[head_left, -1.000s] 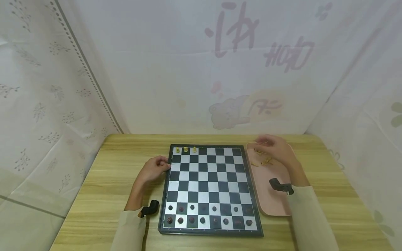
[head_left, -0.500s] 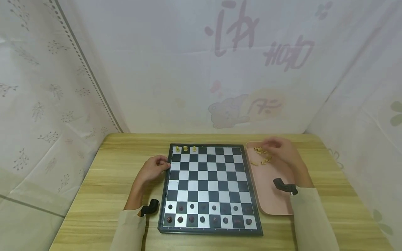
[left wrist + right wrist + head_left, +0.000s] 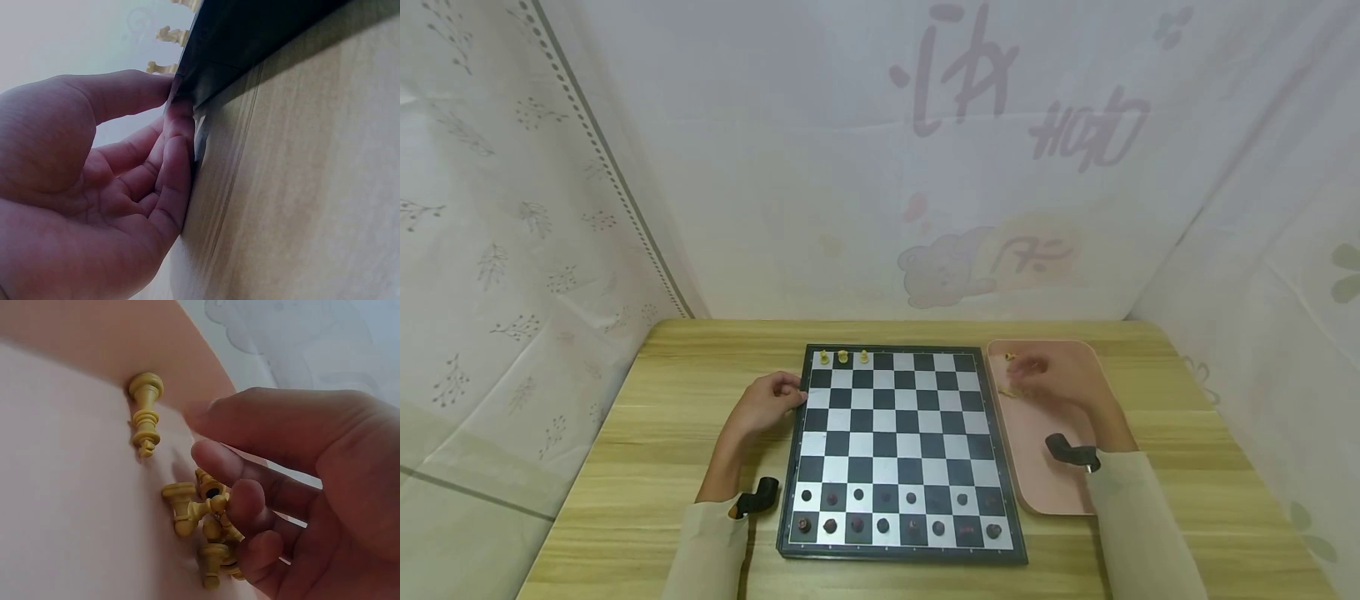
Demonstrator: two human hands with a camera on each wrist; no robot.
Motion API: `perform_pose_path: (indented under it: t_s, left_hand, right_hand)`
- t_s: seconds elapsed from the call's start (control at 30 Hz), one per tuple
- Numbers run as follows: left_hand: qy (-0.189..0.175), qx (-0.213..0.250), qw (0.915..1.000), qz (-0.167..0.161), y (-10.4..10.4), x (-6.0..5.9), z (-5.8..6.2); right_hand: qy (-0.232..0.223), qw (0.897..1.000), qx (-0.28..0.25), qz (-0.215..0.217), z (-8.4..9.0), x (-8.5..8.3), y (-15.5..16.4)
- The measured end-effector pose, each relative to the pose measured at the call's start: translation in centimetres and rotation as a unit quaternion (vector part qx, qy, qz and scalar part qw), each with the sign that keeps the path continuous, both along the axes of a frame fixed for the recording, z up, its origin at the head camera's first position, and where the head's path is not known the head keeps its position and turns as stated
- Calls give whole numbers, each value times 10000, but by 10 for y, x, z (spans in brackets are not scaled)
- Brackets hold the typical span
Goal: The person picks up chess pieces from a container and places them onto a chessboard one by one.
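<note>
My left hand (image 3: 769, 405) holds the left edge of the black-and-white chessboard (image 3: 897, 422). In the left wrist view, the thumb lies on the board's upper edge with bent fingers against its side. Over the pink tray (image 3: 1047, 492), my right hand (image 3: 1063, 385) hovers with loosely bent fingers and nothing visible between them. A cream chess king (image 3: 145, 415) lies beside the thumb tip in the right wrist view. Below it, a cream pawn (image 3: 182, 509) and several other pieces lie heaped by the fingertips, partly hidden behind them.
Three cream chess pieces (image 3: 843, 357) stand at the board's far left corner. Two rows of dark chess pieces (image 3: 883, 527) occupy the near side. The tray stands close against the board's right edge on the wooden table (image 3: 647, 467). A patterned cloth (image 3: 790, 208) hangs behind.
My right hand shifted slightly right, then came back left and nearer over the tray, covering some pieces that showed before. The left hand and the pieces on the board stay put.
</note>
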State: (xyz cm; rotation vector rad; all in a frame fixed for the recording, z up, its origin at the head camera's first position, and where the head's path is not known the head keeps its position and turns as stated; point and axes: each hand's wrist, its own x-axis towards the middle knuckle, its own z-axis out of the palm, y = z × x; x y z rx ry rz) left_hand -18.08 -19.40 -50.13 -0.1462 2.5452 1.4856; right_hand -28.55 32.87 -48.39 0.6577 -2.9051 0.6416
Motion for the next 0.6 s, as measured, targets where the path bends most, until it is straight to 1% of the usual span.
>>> perform_pose_path:
  t_s: [0.1,0.17,0.27,0.37,0.43,0.6]
  left_hand:
    - [-2,8,10000,3,0,0,0]
    - [3,16,10000,8,0,0,0]
    - [7,27,10000,12,1,0,0]
    - [6,5,10000,23,1,0,0]
    - [5,-11,10000,14,1,0,0]
    - [0,-13,10000,4,1,1,1]
  right_hand:
    - [-112,9996,-171,-175,0,0,1]
    - [-308,9982,-401,-328,0,0,3]
    - [-675,9931,-783,-562,0,-1,8]
    - [-905,9872,-1075,-749,-1,-1,12]
    - [-928,9850,-1186,-841,-2,-1,15]
    - [-787,9838,-1295,-963,-4,-1,20]
